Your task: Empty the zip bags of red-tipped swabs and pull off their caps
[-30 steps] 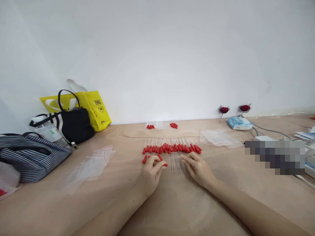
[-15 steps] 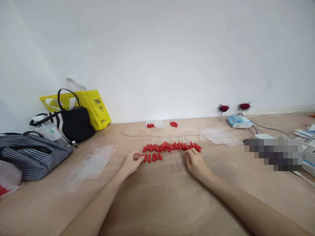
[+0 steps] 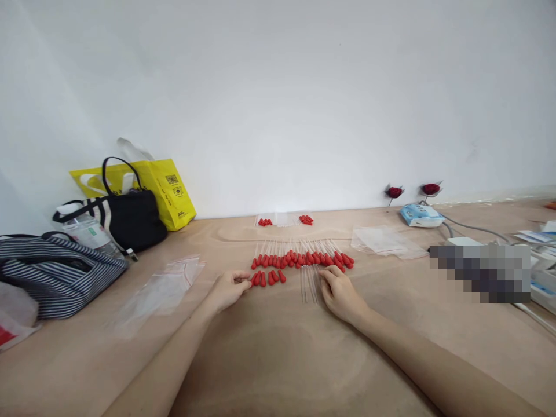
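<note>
A row of glass droppers with red rubber bulbs (image 3: 304, 259) lies across the middle of the wooden table (image 3: 278, 347). In front of it are several loose red bulbs (image 3: 268, 278) and a few bare glass tubes (image 3: 308, 284). My left hand (image 3: 228, 289) rests on the table with fingers curled, its fingertips pinching the leftmost loose bulb. My right hand (image 3: 341, 293) lies beside the bare tubes, fingers bent and touching them at the row's near edge.
Clear plastic bags lie at left (image 3: 160, 292) and right (image 3: 384, 241). Small bags with red bulbs (image 3: 284, 220) sit by the wall. Striped bag (image 3: 56, 275), black handbag (image 3: 130, 217) and yellow bag (image 3: 167, 191) stand at left. A tissue pack (image 3: 421, 214), cables and boxes lie at right.
My left hand moved left, leaving several loose red bulbs uncovered, and now touches the leftmost one. My right hand shifted slightly toward the bare tubes.
</note>
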A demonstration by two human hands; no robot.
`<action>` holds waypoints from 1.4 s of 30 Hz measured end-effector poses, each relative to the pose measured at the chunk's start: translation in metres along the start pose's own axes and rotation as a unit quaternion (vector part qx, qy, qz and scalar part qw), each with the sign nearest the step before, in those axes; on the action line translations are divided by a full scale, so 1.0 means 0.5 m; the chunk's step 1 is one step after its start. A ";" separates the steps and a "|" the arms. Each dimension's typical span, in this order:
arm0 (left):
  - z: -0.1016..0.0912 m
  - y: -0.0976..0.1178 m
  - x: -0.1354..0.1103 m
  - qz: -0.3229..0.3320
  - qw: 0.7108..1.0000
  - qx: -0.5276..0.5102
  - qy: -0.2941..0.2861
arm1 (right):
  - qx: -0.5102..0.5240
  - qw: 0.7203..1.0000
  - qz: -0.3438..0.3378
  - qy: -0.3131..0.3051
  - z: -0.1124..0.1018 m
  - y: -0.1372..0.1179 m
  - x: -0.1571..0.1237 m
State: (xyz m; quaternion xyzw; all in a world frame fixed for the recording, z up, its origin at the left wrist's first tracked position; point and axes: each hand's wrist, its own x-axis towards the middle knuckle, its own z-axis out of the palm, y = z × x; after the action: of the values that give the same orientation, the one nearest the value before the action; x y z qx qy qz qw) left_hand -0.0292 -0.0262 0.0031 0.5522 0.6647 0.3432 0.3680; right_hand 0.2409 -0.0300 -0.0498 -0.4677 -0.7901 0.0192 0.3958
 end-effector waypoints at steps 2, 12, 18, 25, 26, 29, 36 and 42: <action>0.001 -0.004 0.004 0.003 1.000 -0.015 0.007 | 0.005 1.000 0.004 -0.008 -0.001 0.000 0.001; -0.001 -0.014 0.007 0.020 0.999 -0.029 0.016 | 0.026 1.000 0.004 0.014 -0.007 0.006 0.000; -0.013 -0.007 0.012 0.110 0.978 0.163 0.064 | 0.033 0.999 0.001 0.009 -0.019 0.007 0.000; 0.031 0.063 0.034 0.172 0.892 0.398 0.125 | 0.049 0.999 0.021 0.003 -0.028 0.003 -0.004; 0.039 0.068 0.038 0.156 0.888 0.412 0.132 | 0.051 0.998 0.025 0.003 -0.031 0.004 -0.005; 0.056 0.073 0.048 0.128 0.887 0.420 0.147 | 0.053 0.998 0.030 0.001 -0.039 0.008 -0.007; 0.060 0.065 0.038 0.128 0.894 0.387 0.187 | 0.056 0.998 0.033 0.014 -0.050 0.013 -0.008; 0.058 0.043 -0.023 0.325 0.875 0.304 0.190 | -0.016 0.994 -0.041 0.101 -0.059 0.016 -0.005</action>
State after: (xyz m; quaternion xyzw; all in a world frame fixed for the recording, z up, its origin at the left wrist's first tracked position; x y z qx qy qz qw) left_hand 0.0078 -0.0329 0.0085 0.7458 0.5765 0.3233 -0.0836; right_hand 0.2663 -0.0375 -0.0340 -0.4403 -0.7651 -0.0572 0.4663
